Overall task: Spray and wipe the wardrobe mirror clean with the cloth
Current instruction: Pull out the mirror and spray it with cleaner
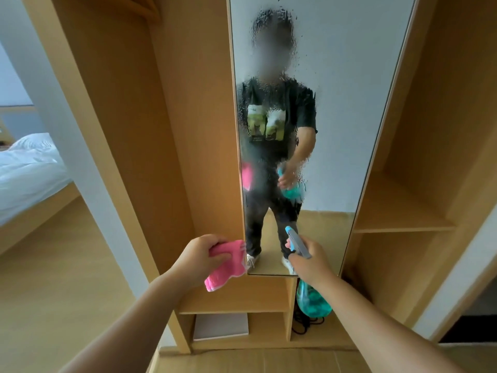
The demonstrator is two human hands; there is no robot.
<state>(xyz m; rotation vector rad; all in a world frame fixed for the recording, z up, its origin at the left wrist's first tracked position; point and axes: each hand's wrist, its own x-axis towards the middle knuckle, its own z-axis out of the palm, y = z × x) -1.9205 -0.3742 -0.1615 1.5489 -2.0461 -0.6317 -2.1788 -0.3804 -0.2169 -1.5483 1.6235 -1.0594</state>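
Note:
The tall wardrobe mirror (347, 109) fills the upper middle of the head view, and spray droplets and streaks cover its left and centre. My left hand (200, 255) grips a folded pink cloth (228, 263) just left of the mirror's bottom corner, apart from the glass. My right hand (309, 261) holds a teal spray bottle (313, 301), with its blue and grey nozzle pointing at the lower part of the mirror. The bottle's body hangs below my wrist. A person's reflection with the cloth and bottle shows in the glass.
Light wooden wardrobe panels flank the mirror, with open shelves (403, 224) on the right. Low cubbies below hold a white board (220, 325) and a black cable (306, 325). A bed with white bedding (29, 173) stands at the far left on a wooden floor.

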